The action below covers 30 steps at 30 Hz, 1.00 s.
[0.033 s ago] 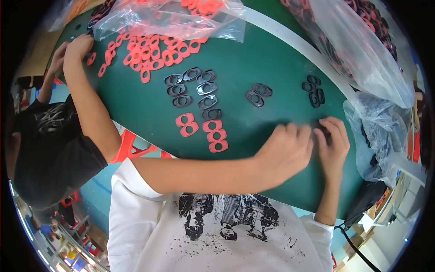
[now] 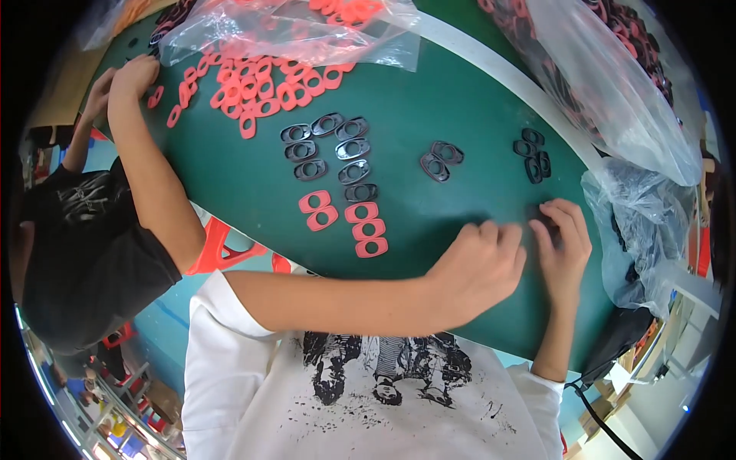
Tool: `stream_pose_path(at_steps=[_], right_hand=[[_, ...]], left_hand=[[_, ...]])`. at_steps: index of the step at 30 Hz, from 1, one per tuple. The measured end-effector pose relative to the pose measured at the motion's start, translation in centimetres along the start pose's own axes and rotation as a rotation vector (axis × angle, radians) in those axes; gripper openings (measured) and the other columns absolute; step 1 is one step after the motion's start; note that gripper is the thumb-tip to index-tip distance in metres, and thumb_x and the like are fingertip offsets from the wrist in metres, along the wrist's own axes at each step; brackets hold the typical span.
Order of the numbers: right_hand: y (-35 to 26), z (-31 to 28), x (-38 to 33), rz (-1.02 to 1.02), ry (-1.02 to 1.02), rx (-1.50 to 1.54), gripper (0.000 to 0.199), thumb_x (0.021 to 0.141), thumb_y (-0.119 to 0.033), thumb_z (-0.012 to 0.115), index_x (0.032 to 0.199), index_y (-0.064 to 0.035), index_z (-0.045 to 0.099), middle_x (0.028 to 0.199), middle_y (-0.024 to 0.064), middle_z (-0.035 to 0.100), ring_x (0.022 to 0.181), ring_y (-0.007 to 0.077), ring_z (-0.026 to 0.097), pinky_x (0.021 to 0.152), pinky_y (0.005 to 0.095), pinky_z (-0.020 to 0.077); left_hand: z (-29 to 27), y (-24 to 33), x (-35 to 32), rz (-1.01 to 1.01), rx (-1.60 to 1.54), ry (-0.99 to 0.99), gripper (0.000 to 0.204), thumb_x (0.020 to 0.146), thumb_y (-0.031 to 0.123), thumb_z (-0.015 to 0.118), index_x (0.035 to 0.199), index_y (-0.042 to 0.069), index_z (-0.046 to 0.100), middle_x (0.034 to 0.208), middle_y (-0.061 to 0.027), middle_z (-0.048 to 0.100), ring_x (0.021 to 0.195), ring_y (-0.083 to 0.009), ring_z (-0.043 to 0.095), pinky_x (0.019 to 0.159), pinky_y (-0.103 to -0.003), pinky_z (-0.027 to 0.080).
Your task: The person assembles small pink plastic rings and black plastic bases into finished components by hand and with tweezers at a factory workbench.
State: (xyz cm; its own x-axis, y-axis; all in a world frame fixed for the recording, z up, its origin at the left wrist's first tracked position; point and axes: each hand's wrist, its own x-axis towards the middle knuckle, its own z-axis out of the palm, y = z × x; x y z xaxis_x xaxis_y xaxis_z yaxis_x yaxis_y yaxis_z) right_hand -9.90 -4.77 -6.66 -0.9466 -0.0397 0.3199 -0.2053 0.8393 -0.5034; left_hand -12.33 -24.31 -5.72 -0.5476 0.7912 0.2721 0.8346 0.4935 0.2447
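My left hand (image 2: 481,270) hovers over the green table with its fingers curled in. Whatever it may hold is hidden behind the knuckles. Beside it, my right hand (image 2: 563,245) rests at the table's right side, thumb and forefinger pinched around a small dark piece (image 2: 534,210), blurred and partly covered. Beyond the hands lie two black oval rings (image 2: 442,161) and a small cluster of black rings (image 2: 532,156). To the left, several black rings (image 2: 353,148) form two columns, with red rings (image 2: 369,228) at their near ends.
A heap of red rings (image 2: 264,84) spreads at the far left under a clear plastic bag (image 2: 299,34). Large bags of red and black parts (image 2: 613,84) stand at the far right; a crumpled clear bag (image 2: 632,230) lies nearer. A co-worker's hand (image 2: 136,77) works at the left edge.
My left hand has drawn slightly toward me and away from my right hand, widening the gap. My right hand stays almost in place. The rings on the table keep their arrangement.
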Motion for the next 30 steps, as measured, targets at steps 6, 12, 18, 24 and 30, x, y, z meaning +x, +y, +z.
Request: stream_pose_path(at_steps=[6, 12, 18, 24, 30], right_hand=[[-3.8, 0.4, 0.6, 0.106, -0.179, 0.076, 0.028, 0.071, 0.000, 0.077, 0.096, -0.0005, 0.064, 0.090, 0.0116, 0.061, 0.065, 0.0239, 0.055, 0.057, 0.0326, 0.0478], [-6.9, 2.2, 2.5, -0.096, -0.374, 0.131, 0.030, 0.073, -0.002, 0.076, 0.101, -0.0019, 0.064, 0.091, 0.0123, 0.059, 0.077, 0.0296, 0.061, 0.066, 0.0350, 0.0502], [-9.7, 4.3, 4.7, -0.273, -0.459, 0.350, 0.029, 0.071, -0.004, 0.078, 0.098, -0.0042, 0.066, 0.093, 0.0121, 0.061, 0.077, 0.0286, 0.062, 0.063, 0.0355, 0.0501], [-10.2, 5.2, 5.1, -0.335, -0.411, 0.399, 0.029, 0.068, -0.005, 0.081, 0.094, -0.0039, 0.067, 0.088, 0.0115, 0.065, 0.072, 0.0254, 0.064, 0.060, 0.0336, 0.0500], [-10.3, 6.7, 5.3, -0.305, -0.279, 0.565, 0.026, 0.068, -0.005, 0.081, 0.089, -0.0020, 0.067, 0.089, 0.0124, 0.068, 0.075, 0.0276, 0.065, 0.061, 0.0325, 0.0519]], left_hand=[[-1.7, -0.8, -4.2, -0.015, -0.182, -0.075, 0.032, 0.060, 0.005, 0.068, 0.089, -0.002, 0.059, 0.086, -0.0094, 0.049, 0.069, -0.0191, 0.051, 0.055, -0.025, 0.047], [-6.4, -6.1, -9.0, -0.315, -1.544, 0.208, 0.027, 0.086, -0.007, 0.058, 0.113, -0.005, 0.055, 0.108, -0.0147, 0.051, 0.093, -0.0262, 0.063, 0.073, -0.032, 0.055], [-5.7, -8.1, -13.5, -0.469, -1.521, 0.594, 0.035, 0.080, -0.017, 0.060, 0.113, -0.004, 0.055, 0.117, -0.0167, 0.054, 0.106, -0.0289, 0.063, 0.093, -0.038, 0.052], [-6.4, -9.7, -15.4, -0.381, -0.537, 0.507, 0.032, 0.075, -0.012, 0.072, 0.103, -0.004, 0.058, 0.096, -0.0187, 0.064, 0.089, -0.0277, 0.064, 0.074, -0.034, 0.052], [-5.6, -10.7, -14.8, -0.496, -0.603, 0.545, 0.025, 0.074, -0.011, 0.073, 0.094, -0.005, 0.059, 0.086, -0.0146, 0.064, 0.074, -0.0200, 0.058, 0.062, -0.028, 0.047]])
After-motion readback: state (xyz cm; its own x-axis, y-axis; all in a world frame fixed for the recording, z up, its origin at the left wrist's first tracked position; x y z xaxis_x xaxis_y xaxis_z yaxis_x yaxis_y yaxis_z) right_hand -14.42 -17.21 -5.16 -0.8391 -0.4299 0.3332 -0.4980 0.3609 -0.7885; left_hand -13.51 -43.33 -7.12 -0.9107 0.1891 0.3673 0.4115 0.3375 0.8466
